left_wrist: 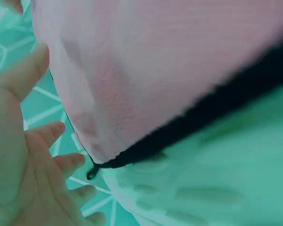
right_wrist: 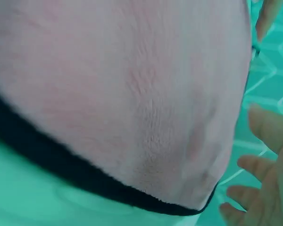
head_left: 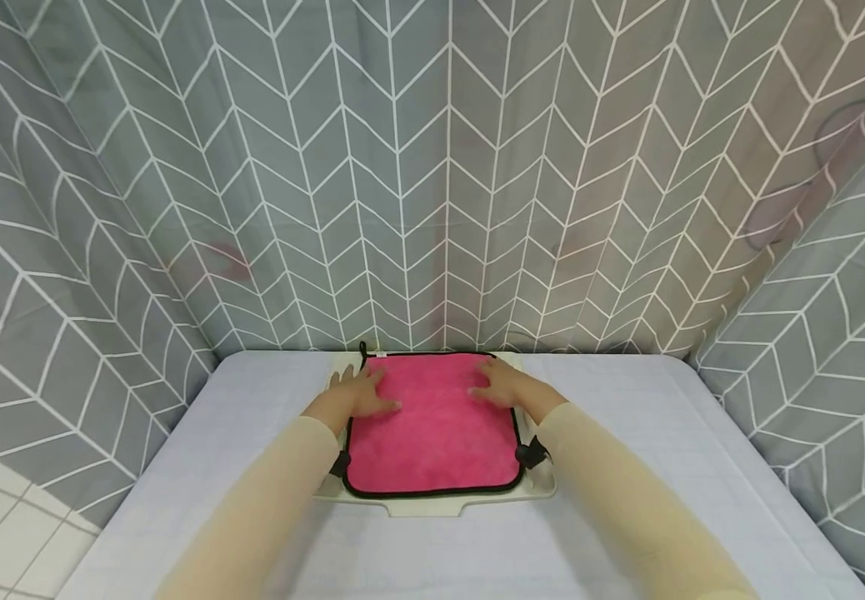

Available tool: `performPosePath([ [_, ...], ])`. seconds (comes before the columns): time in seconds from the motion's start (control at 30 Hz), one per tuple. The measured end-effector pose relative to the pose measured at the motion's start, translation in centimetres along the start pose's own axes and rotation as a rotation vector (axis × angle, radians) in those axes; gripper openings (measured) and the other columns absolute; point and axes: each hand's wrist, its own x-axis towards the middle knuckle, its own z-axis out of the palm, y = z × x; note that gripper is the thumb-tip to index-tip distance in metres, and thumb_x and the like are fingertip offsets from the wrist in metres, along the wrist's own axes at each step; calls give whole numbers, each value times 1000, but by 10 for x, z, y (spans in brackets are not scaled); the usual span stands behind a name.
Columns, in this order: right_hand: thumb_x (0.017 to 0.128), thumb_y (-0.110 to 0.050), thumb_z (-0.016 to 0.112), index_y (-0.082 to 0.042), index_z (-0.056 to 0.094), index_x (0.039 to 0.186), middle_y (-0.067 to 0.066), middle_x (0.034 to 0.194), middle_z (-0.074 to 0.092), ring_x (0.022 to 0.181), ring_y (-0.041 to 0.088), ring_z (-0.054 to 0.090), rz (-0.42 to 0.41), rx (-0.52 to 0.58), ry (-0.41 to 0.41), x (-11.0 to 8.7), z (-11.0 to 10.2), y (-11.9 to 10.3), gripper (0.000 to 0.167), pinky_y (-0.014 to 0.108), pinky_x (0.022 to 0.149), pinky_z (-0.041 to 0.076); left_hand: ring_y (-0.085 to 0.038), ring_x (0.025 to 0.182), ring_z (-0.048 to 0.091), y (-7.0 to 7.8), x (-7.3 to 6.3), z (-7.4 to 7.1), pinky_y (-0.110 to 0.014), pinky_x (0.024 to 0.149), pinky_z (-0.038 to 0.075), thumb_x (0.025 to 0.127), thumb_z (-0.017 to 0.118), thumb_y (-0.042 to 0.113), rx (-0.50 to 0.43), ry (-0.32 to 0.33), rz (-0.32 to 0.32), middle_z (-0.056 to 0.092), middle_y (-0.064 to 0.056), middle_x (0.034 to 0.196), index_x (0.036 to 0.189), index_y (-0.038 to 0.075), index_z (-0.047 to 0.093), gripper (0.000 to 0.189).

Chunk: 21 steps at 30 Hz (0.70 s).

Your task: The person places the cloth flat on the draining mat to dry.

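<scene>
A pink plush cloth with black edging is spread flat over a cream plastic tray, whose rim shows around it. My left hand is over the cloth's left edge, fingers spread. On the opposite side, my right hand hovers near the right edge, its fingers spread too. In the left wrist view, slots show in the tray beside the cloth's corner, where a small black loop sticks out. Neither hand grips anything; the right wrist view shows the cloth apart from the fingers.
Under the tray is a table with a white cloth. Grey curtains with white zigzag lines hang behind it and at both sides. White floor tiles show at the lower left. Black straps circle both wrists.
</scene>
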Motion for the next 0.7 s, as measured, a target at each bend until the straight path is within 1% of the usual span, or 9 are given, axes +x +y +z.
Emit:
performPosePath([
  [0.07,99,-36,63,-1,34,154,27,161,20,150,42,16,-46,-5,-54,-10,0,-2,72,56,119,20,-51,148,8,2,-7,2,-65,117,4,89,63,64,28,-19,27,20,-22,163,159,15,27,93],
  [0.13,95,-36,68,-4,34,155,26,162,20,150,41,15,-78,-32,-105,-18,3,-3,76,56,119,20,-52,148,9,1,-13,5,-64,117,5,85,66,65,46,-40,47,21,-22,163,159,15,28,97],
  [0.23,93,-40,70,-10,32,157,22,164,18,151,39,13,-64,-80,-168,-30,6,-2,80,56,119,20,-51,148,10,-7,-18,11,-64,117,6,80,69,69,76,-60,59,21,-19,164,159,17,29,103],
  [0.3,93,-41,70,-11,31,158,21,164,18,151,39,14,-51,-100,-188,-35,7,1,81,56,119,20,-50,148,10,-14,-20,15,-64,117,6,78,70,70,90,-64,61,21,-17,164,159,18,30,104],
  [0.37,93,-42,69,-11,31,158,20,164,18,151,39,16,-35,-101,-190,-39,6,6,81,57,118,21,-50,149,10,-20,-23,16,-64,117,5,78,70,71,101,-59,66,21,-17,164,159,19,30,104],
  [0.43,94,-41,68,-9,30,158,22,164,17,150,40,17,-25,-74,-189,-44,4,11,81,58,118,21,-50,148,10,-24,-25,15,-65,117,5,78,70,70,111,-50,75,22,-18,164,159,18,31,103],
  [0.5,95,-39,67,-4,30,157,25,163,17,150,42,17,-35,-57,-178,-48,3,15,80,58,118,21,-50,148,11,-27,-28,13,-66,117,5,78,68,72,144,-35,84,24,-18,163,158,18,32,103],
  [0.6,96,-38,66,1,29,155,29,161,16,148,45,19,-67,-52,-150,-57,2,20,80,58,117,22,-48,149,12,-26,-34,11,-66,117,6,81,64,73,210,1,106,26,-17,162,157,17,34,99],
  [0.7,95,-40,68,0,31,155,30,160,18,147,47,22,-109,-71,-103,-68,4,19,81,58,116,24,-47,149,14,-21,-43,13,-65,117,8,84,62,71,243,39,158,29,-16,162,156,17,37,94],
])
